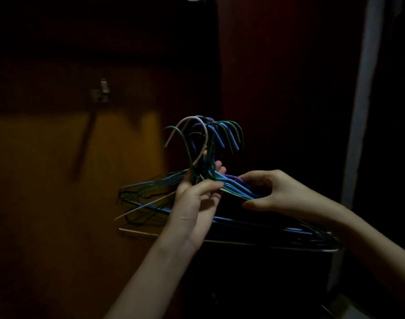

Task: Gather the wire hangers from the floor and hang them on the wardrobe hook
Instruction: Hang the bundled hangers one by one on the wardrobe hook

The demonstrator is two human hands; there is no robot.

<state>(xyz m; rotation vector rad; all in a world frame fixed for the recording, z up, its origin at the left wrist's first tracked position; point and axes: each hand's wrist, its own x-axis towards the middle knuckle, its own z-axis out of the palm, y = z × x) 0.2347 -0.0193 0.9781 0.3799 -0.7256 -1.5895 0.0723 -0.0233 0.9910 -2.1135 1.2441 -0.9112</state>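
I am looking down at my two bare forearms, which are reaching up from the bottom of a very dark view. My left hand (197, 196) is gripping the bundle of wire hangers (222, 185) just under the necks, fingers and thumb curled round the gathered wires. My right hand (273, 192) is pinching the right shoulder of the same bundle, thumb beneath and fingers on top. The hangers are sitting in the air between both hands: green, blue, purple and white wires, their hook ends fanning upward above my left hand, their bottom bars spreading out below my wrists. Farther back on the left, the wardrobe hook (102, 90) is showing as a small pale metal piece on the brown wardrobe panel (47, 157), well apart from the bundle. A pale vertical strip (362, 107) is running down the right.
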